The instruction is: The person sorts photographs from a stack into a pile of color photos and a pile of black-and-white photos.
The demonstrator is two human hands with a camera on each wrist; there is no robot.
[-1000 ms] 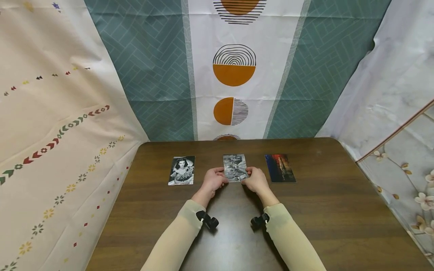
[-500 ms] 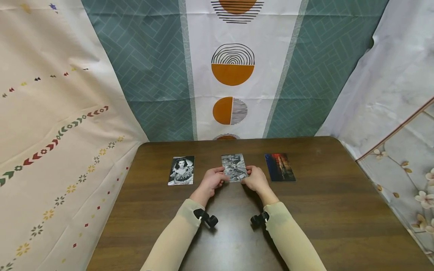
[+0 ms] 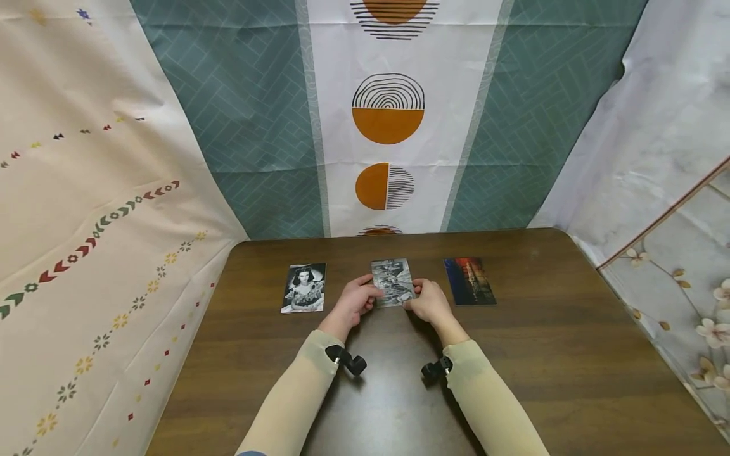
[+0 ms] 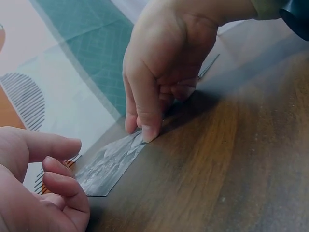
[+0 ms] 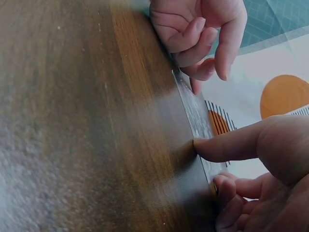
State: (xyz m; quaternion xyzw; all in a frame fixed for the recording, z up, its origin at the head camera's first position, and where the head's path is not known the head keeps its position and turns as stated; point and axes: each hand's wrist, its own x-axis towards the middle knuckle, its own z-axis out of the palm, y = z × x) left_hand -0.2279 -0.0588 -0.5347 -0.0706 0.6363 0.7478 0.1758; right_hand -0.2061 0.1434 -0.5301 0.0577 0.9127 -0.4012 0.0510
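A black-and-white photo card (image 3: 392, 282) lies in the middle of the far part of the table. My right hand (image 3: 430, 300) pinches its near right corner; in the right wrist view the thumb (image 5: 217, 147) presses on the near edge, with the fingers (image 5: 229, 193) at the side. At the card's left side is my left hand (image 3: 355, 300). Its thumb (image 4: 58, 146) is raised off the card, and the other fingers (image 4: 63, 181) curl loosely beside the edge without gripping it.
To the left lies a black-and-white portrait card (image 3: 304, 288); to the right is a dark card with red and orange (image 3: 470, 281). All three stand in a row on the brown wooden table (image 3: 547, 354). Patterned cloth (image 3: 388, 114) hangs behind the table's far edge.
The middle card has shifted slightly left and turned a little. My left thumb has come up from the card's near left corner. My right hand keeps its pinch. The side cards stay put.
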